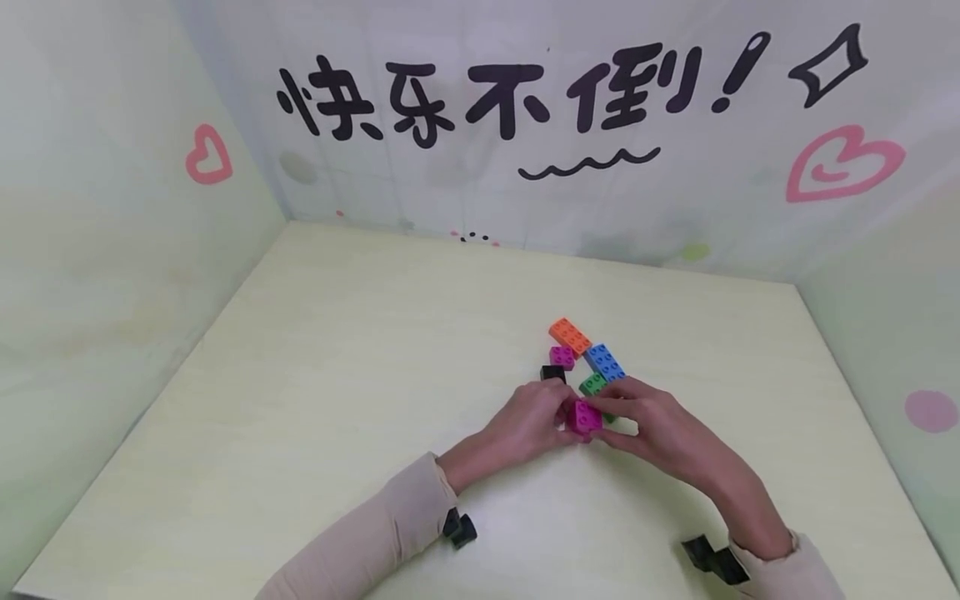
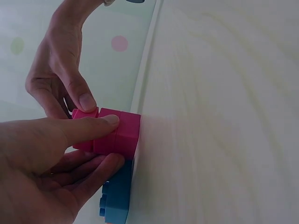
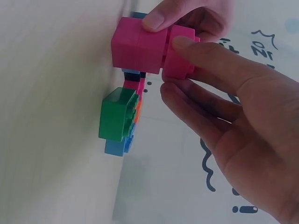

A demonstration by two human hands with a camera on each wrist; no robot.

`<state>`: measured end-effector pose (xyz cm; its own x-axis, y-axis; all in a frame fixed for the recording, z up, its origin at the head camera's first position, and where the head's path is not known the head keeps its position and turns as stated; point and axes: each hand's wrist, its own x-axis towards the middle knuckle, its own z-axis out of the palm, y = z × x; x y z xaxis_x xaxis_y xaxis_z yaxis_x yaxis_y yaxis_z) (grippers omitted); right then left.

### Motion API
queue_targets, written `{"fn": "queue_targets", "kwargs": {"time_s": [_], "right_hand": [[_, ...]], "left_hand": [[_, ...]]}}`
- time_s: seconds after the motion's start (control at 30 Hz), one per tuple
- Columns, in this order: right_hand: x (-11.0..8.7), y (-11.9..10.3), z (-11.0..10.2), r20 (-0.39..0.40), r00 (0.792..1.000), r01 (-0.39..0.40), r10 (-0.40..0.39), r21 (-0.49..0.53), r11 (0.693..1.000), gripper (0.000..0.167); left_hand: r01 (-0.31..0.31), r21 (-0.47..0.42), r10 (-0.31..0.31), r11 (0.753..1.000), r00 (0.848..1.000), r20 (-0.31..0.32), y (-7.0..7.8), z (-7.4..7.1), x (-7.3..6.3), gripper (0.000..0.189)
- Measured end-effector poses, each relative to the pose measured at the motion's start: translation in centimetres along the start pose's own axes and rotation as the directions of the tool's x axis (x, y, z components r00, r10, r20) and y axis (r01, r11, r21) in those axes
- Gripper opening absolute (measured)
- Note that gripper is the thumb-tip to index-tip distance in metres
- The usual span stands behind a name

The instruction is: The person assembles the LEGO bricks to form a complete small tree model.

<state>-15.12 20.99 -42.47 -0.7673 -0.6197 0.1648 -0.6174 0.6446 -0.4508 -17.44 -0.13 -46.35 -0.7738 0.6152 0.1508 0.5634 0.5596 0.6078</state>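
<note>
My left hand (image 1: 525, 423) holds the larger pink block (image 3: 138, 44) between thumb and finger, low at the tabletop. Above it my right hand (image 1: 667, 429) pinches a thinner pink brick (image 3: 175, 58) by its sides, its studs facing up. A narrow gap shows between the two pink pieces in the right wrist view. Beside them, a green brick (image 3: 114, 114) stands on the table, partly covered by the right hand in the head view. A blue brick (image 2: 117, 193) lies close behind the larger pink block in the left wrist view.
Beyond the hands lie an orange brick (image 1: 570, 335), a small magenta brick (image 1: 562, 358), a black brick (image 1: 552, 373) and a blue brick (image 1: 605, 362). The pale tabletop (image 1: 337, 350) meets walls at the back and both sides.
</note>
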Motion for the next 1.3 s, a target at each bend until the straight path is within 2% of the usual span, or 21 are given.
{"fn": "queue_targets", "kwargs": {"time_s": [0.13,0.23,0.33,0.43,0.57,0.7,0.8,1.0,1.3], "right_hand": [[0.1,0.1,-0.2,-0.004,1.0,0.01,-0.01,-0.002,1.0,0.038],[0.0,0.6,-0.3,0.013,0.999,-0.036,0.035,0.114,0.993,0.04],[-0.2,1.3,-0.2,0.031,0.996,-0.09,0.085,0.268,0.959,0.041],[-0.4,2.0,0.0,0.032,0.996,-0.094,0.089,0.342,0.935,0.038],[-0.5,2.5,0.2,0.021,0.997,-0.073,0.07,0.36,0.93,0.033],[-0.3,2.5,0.0,0.017,0.998,-0.064,0.062,0.366,0.928,0.032],[-0.2,2.4,-0.2,0.019,0.998,-0.064,0.061,0.37,0.927,0.033],[0.0,2.6,-0.2,0.014,0.998,-0.059,0.058,0.362,0.93,0.033],[0.1,3.3,0.1,0.026,0.998,-0.058,0.052,0.402,0.914,0.029]], "left_hand": [[0.002,0.008,-0.002,1.0,1.0,-0.001,0.2,-0.2,0.2,0.035],[0.008,0.006,-0.008,1.0,1.0,-0.001,0.2,-0.2,0.2,0.035],[0.014,-0.008,-0.014,1.0,1.0,0.003,0.2,0.0,0.1,0.035],[0.018,-0.031,-0.018,0.999,1.0,0.02,0.2,0.1,0.1,0.035],[0.043,-0.11,-0.037,0.993,0.998,0.058,0.2,-0.1,0.2,0.036],[0.076,-0.257,-0.06,0.963,0.996,0.07,0.1,-0.9,0.2,0.039],[0.069,-0.303,-0.054,0.95,0.997,0.057,0.1,-1.3,0.2,0.039],[0.045,-0.245,-0.039,0.968,0.999,0.029,0.2,-1.5,0.4,0.038],[0.031,-0.125,-0.037,0.992,0.998,-0.043,0.7,-1.1,-0.1,0.026]]}}
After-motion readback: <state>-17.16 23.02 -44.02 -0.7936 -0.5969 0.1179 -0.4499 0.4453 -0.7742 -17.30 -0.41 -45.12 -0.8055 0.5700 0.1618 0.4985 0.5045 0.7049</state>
